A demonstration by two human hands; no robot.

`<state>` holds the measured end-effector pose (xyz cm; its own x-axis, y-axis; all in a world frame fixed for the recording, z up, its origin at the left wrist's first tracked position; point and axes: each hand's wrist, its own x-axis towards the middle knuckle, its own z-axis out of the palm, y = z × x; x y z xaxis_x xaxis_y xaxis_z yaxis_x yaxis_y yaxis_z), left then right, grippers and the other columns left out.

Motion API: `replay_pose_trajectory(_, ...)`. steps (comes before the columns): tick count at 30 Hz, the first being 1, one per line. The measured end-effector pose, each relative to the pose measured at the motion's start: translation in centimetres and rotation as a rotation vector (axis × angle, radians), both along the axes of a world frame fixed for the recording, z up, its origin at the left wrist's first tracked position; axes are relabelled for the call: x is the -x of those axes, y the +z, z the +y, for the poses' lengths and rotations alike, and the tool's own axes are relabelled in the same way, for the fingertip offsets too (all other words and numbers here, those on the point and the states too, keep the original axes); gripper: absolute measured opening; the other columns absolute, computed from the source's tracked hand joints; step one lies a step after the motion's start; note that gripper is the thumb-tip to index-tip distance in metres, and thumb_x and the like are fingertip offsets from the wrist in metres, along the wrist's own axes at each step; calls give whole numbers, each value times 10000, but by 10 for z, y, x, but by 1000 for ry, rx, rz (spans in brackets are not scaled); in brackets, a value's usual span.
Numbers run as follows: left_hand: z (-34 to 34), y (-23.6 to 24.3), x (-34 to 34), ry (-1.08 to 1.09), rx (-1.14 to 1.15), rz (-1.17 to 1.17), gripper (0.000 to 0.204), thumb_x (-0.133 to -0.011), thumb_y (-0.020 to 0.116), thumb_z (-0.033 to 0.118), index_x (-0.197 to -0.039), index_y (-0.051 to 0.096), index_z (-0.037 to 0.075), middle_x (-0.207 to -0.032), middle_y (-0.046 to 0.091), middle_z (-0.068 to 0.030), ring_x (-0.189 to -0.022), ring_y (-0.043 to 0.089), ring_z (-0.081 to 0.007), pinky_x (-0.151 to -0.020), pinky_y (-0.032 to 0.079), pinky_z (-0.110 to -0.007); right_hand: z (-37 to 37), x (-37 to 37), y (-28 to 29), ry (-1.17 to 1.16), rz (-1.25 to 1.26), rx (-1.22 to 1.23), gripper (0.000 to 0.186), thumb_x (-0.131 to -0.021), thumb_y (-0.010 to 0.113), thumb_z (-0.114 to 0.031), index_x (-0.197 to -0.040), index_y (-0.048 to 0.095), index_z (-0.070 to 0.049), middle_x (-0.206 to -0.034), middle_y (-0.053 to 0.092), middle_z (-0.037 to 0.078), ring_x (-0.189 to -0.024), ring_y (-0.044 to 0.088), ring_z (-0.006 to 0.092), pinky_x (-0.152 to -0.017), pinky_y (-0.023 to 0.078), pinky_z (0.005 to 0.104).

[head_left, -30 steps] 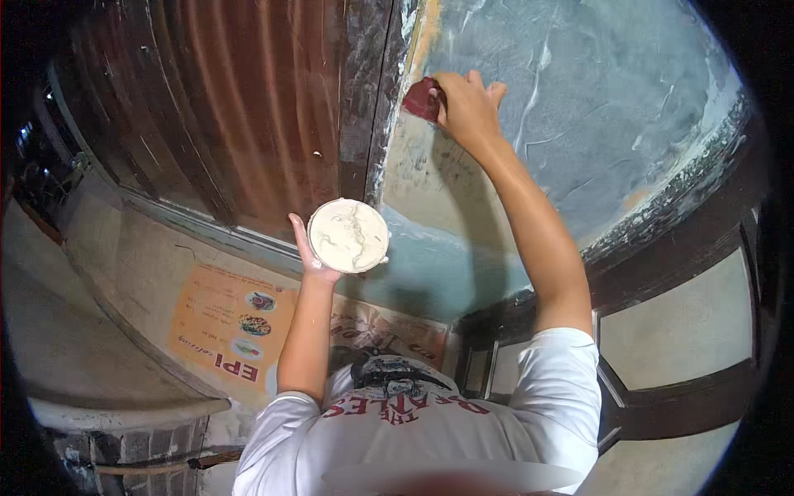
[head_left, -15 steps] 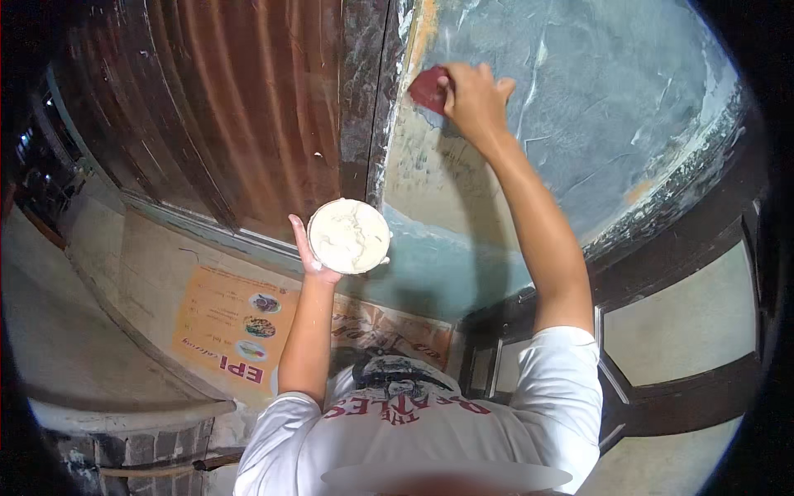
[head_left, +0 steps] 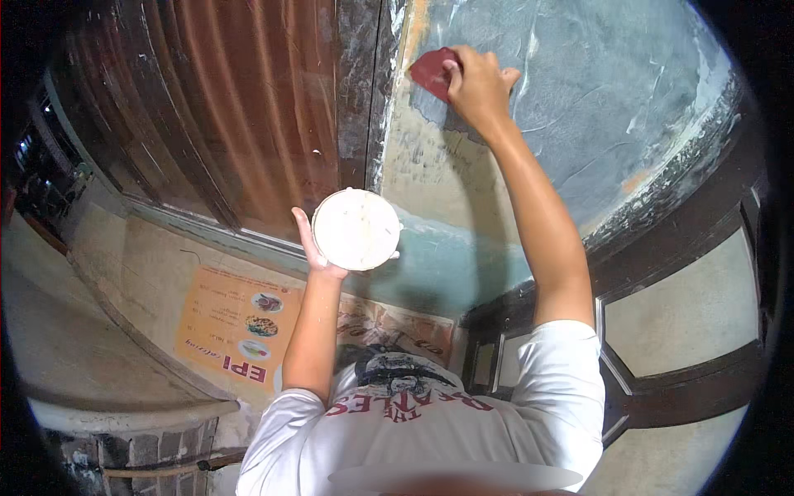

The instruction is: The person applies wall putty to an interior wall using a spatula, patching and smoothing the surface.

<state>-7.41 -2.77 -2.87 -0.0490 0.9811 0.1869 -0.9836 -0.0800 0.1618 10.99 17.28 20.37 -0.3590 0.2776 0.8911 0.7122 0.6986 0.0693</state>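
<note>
A round tub of white paste [head_left: 357, 230] rests in my left hand [head_left: 318, 252], its thumb up along the left side and fingertips showing at the right rim. My right hand [head_left: 480, 89], arm stretched forward, pinches a dark red scraper blade [head_left: 432, 74] against the wall. The blade lies near the wall's left edge, where a grey coated area [head_left: 595, 99] meets a bare beige patch [head_left: 422, 169]. Ridges and white streaks mark the grey coat. My palm hides part of the blade.
Left of the wall stands a dark frame [head_left: 357, 99] with a brown curtain [head_left: 223, 107] behind glass. A dark wooden panelled piece [head_left: 662, 380] is on the right. An orange printed banner [head_left: 236, 322] lies below left, near a rounded ledge [head_left: 132, 413].
My right hand and the red scraper have moved slightly up the wall, and the grey coat's lower edge shows more. The tub has shifted a little to the right and looks brighter.
</note>
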Motion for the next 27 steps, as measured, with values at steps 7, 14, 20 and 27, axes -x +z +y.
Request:
replay_pose_trajectory(7,-7,14,-6,64,-66,77,1059,-854,387,874,-1455,478,6,-1466,516,-224,-1300,530,-436,-1034,453,-661,-4,5,-28,-17,-270,53,170,-941,648,-199,-1099,708,-182,-972,715,42,-953,599,272,-827,312,507)
replay_pose_trajectory(14,-8,42,-20,64,-78,43,1081,-843,337,902,-1466,469,27,-1498,481,-217,-1334,496,-447,-1084,415,-649,-6,-5,19,179,-20,1,212,-901,657,-121,-1110,654,-158,-1008,714,22,-988,585,287,-844,336,463)
replay_pose_trajectory(20,-2,84,-25,51,-203,104,1062,-856,345,887,-1437,496,11,-1456,522,-230,-1313,521,-434,-1069,432,-649,-54,-37,34,509,-458,-10,335,-770,673,-14,-1075,686,-151,-1008,710,17,-965,597,287,-831,524,418)
replay_pose_trajectory(27,7,99,-29,214,-108,80,983,-925,348,810,-1457,469,-8,-1481,505,-222,-1325,519,-405,-1108,427,-561,-93,-68,30,658,-699,-55,316,-801,653,-104,-1111,703,-139,-1154,700,3,-1160,597,303,-963,518,440)
